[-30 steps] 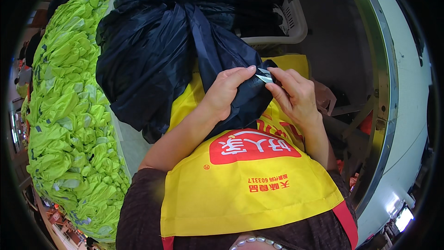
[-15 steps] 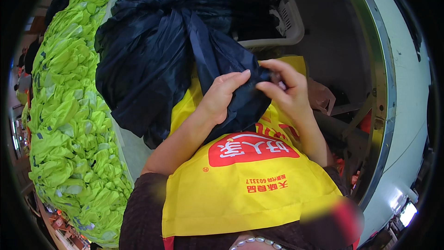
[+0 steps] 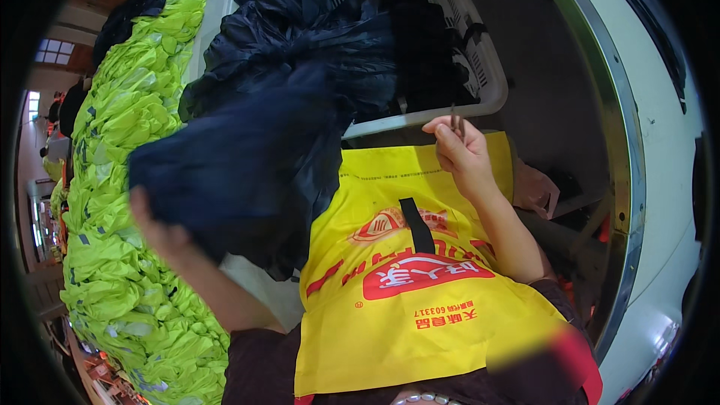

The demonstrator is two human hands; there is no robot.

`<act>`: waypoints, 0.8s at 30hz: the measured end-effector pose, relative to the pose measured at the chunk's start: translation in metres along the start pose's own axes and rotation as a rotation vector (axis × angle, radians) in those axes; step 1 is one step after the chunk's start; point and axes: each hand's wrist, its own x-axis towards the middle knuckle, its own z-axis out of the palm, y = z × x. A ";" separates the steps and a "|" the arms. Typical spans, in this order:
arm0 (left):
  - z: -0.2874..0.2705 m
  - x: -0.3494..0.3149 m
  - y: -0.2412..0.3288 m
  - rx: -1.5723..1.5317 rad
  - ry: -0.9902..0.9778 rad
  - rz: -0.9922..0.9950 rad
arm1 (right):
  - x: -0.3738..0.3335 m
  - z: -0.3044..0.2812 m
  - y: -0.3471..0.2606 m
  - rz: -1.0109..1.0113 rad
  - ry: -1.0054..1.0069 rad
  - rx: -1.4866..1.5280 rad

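Note:
My left hand (image 3: 161,232), blurred by motion, grips the lower left edge of a dark navy garment piece (image 3: 240,157) of thin, shiny fabric. That piece is also smeared and hangs over the left side of my lap. Its far end runs into a bunched heap of the same dark cloth (image 3: 300,37). My right hand (image 3: 463,151) is closed around what look like small thread snips (image 3: 456,116), their two thin dark points sticking up past the fingers. It is held above my yellow apron (image 3: 390,172), apart from the cloth. A short black strip (image 3: 417,225) lies on the apron.
Beyond my lap stands a white plastic basket (image 3: 491,67), filled with dark cloth. A long pile of bright lime-green garments (image 3: 127,202) runs along the left. To the right curves a pale table (image 3: 660,202) with a metal edge (image 3: 619,142).
My left hand has swung left, carrying the navy cloth off my lap. My right hand has let go of the cloth and now shows the snips. The black strip on the apron has come into view.

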 end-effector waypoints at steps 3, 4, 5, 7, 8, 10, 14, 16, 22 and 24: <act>-0.048 0.043 -0.006 0.508 0.188 0.381 | 0.023 -0.023 0.035 0.076 0.050 -0.108; -0.070 0.058 -0.029 0.620 0.162 0.302 | 0.032 -0.037 0.053 0.101 0.058 -0.093; -0.095 0.068 -0.057 0.734 0.124 0.176 | 0.042 -0.050 0.068 0.127 0.061 -0.074; -0.142 0.070 -0.129 0.921 0.010 -0.148 | 0.048 -0.066 0.089 0.165 0.112 -0.206; -0.158 0.065 -0.159 0.969 -0.032 -0.311 | 0.058 -0.076 0.102 0.163 0.135 -0.276; -0.180 0.054 -0.200 0.966 -0.051 -0.533 | 0.080 -0.084 0.109 0.159 0.213 -0.501; -0.235 0.046 -0.185 0.961 0.059 -0.728 | 0.131 -0.090 0.122 0.005 0.092 -1.079; -0.255 0.070 -0.148 1.091 0.099 -0.652 | 0.160 -0.094 0.140 -0.049 0.096 -1.199; -0.029 0.034 -0.045 1.288 0.130 0.643 | 0.206 -0.112 0.189 -0.165 0.131 -1.410; 0.055 -0.003 -0.070 1.250 -0.262 0.887 | 0.211 -0.117 0.191 -0.090 0.108 -1.489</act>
